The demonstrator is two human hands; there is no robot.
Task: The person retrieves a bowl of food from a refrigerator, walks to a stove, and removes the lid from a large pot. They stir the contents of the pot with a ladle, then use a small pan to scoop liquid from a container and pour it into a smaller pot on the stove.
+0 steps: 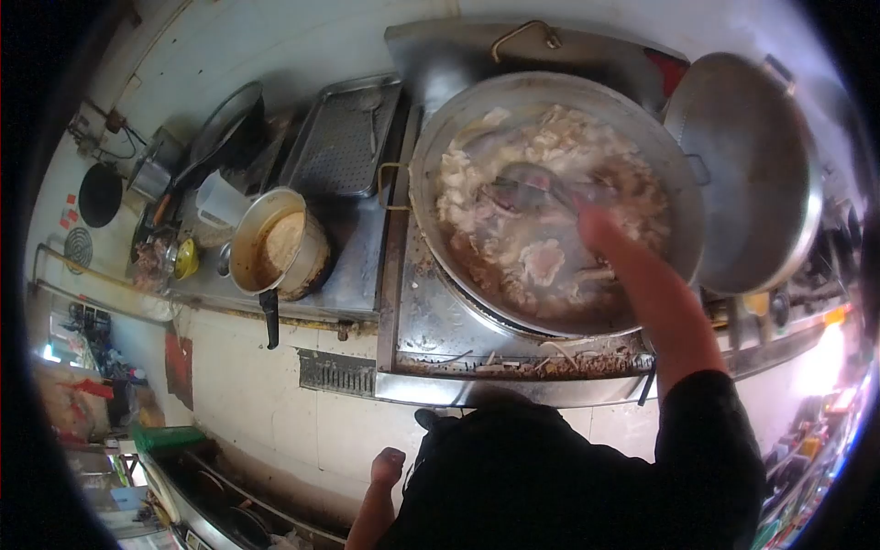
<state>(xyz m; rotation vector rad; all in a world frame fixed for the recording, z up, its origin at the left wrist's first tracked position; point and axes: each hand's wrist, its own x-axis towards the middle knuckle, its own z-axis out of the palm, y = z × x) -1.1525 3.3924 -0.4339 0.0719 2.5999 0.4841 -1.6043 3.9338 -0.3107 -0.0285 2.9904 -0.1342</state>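
Observation:
A very wide metal pot (426, 229) holds cloudy broth with pale chunks of what looks like meat (543, 260) and foam around the sides. Over the broth, my right hand (598, 229) is closed round the handle of a ladle (527, 178); the hand is smeared by motion. The ladle's round bowl sits at the liquid's surface near the middle of the pot. Down by my body, away from the stove, my left hand (389, 466) is curled into a fist with nothing visible in it.
A big metal lid or basin (747, 174) leans at the pot's right. Left of the pot are a saucepan (312, 252) with pale contents, a white plastic jug (220, 200), a perforated tray (335, 137) with a spoon, and a dark wok (229, 124). Scraps litter the stove's front edge (513, 362).

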